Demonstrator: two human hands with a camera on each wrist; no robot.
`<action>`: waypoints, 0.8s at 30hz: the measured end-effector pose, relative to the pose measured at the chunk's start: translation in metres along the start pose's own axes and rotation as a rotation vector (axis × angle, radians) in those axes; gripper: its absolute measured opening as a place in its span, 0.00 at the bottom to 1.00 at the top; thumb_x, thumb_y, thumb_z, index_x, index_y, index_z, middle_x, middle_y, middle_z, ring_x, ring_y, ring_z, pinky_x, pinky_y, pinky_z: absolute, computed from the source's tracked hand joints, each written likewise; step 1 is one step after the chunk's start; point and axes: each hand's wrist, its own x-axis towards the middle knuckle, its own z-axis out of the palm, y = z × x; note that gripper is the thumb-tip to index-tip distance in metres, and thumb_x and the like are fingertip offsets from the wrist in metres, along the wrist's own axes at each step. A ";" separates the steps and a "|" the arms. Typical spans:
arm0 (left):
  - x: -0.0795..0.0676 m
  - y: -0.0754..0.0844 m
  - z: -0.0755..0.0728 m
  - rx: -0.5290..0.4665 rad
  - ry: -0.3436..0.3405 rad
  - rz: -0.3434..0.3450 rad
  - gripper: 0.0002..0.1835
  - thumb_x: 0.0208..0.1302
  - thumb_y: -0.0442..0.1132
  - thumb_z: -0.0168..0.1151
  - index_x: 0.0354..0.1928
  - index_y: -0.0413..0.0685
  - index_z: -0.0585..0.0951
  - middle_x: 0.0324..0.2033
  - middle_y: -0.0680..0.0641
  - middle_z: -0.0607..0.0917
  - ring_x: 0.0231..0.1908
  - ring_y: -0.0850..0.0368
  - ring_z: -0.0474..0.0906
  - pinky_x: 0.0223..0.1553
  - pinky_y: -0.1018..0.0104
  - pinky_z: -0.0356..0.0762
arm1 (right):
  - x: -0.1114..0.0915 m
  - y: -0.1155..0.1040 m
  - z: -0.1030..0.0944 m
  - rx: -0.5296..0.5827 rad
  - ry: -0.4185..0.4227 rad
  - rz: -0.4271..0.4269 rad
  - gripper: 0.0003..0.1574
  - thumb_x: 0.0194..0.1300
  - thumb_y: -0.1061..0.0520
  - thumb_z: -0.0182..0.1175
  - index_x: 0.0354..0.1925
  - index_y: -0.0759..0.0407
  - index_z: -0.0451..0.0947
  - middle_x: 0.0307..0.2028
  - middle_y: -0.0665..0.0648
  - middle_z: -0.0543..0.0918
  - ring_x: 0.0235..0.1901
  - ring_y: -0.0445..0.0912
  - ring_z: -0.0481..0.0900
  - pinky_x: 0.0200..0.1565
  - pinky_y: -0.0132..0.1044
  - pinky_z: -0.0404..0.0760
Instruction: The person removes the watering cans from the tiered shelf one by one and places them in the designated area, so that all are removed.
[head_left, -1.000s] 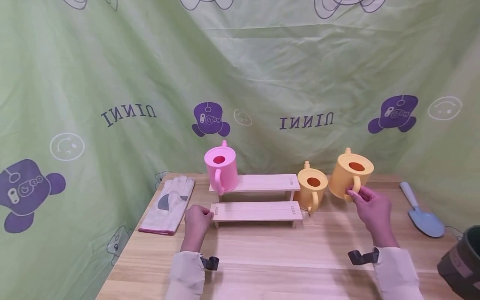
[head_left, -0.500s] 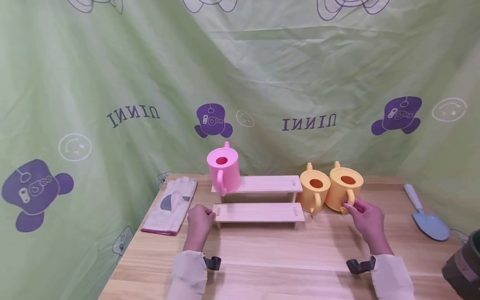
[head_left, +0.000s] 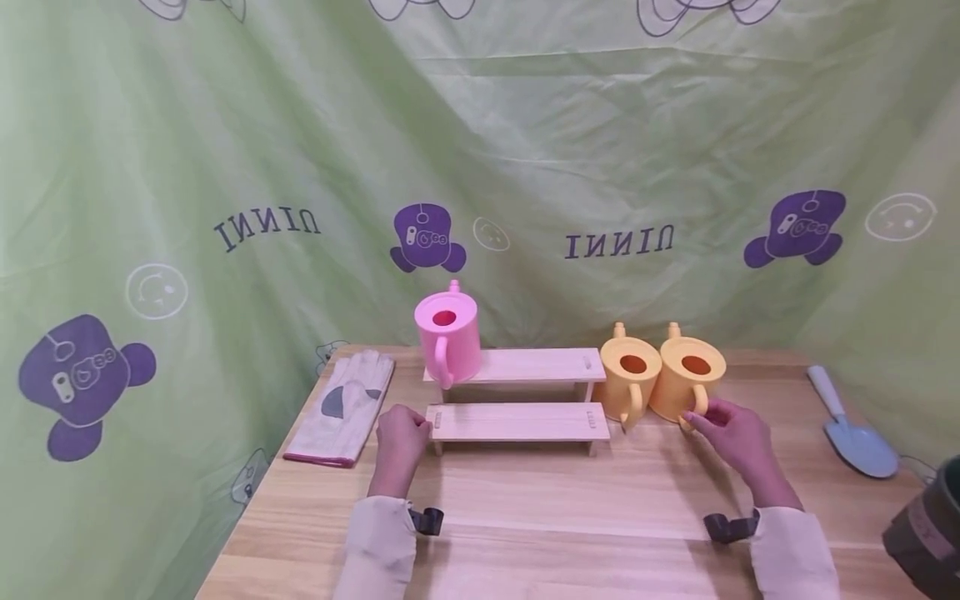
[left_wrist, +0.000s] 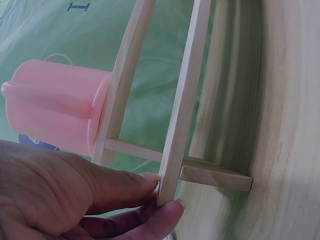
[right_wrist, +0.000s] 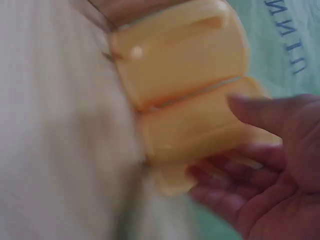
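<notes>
My left hand pinches the left end of the lower board of a two-step wooden shelf; in the left wrist view, thumb and fingertips lie on either side of that board. A pink watering can stands on the upper step's left end. To the right of the shelf, two yellow watering cans stand side by side on the table, a nearer-to-shelf one and a right one. At the right can's handle is my right hand, thumb and fingers spread apart in the blurred right wrist view.
White gloves with a pink hem lie at the table's left edge. A blue hand trowel lies on the right. A dark pot is at the lower right edge. Green printed cloth hangs behind the table.
The right yellow can has moved left and down, from raised and apart to standing beside the other yellow can. The left hand keeps its hold on the shelf.
</notes>
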 end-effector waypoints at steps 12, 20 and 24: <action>0.001 0.005 0.001 0.003 0.041 0.011 0.06 0.54 0.32 0.68 0.23 0.42 0.89 0.28 0.41 0.90 0.28 0.48 0.82 0.28 0.60 0.75 | 0.007 -0.130 -0.086 0.314 0.408 0.063 0.27 0.67 0.42 0.63 0.57 0.55 0.82 0.39 0.32 0.83 0.36 0.21 0.76 0.36 0.13 0.74; -0.002 0.003 0.000 0.017 0.014 -0.024 0.06 0.55 0.32 0.67 0.24 0.42 0.89 0.29 0.41 0.90 0.28 0.48 0.82 0.29 0.58 0.76 | 0.017 -0.212 -0.044 0.480 0.268 -0.119 0.22 0.68 0.44 0.62 0.54 0.54 0.83 0.42 0.47 0.87 0.37 0.38 0.80 0.35 0.23 0.80; -0.003 0.003 0.001 0.005 0.018 -0.031 0.05 0.56 0.33 0.67 0.25 0.42 0.90 0.30 0.40 0.90 0.29 0.48 0.83 0.29 0.60 0.76 | 0.025 -0.239 0.004 0.498 0.114 -0.187 0.20 0.69 0.48 0.62 0.53 0.57 0.83 0.47 0.59 0.87 0.42 0.45 0.82 0.40 0.27 0.81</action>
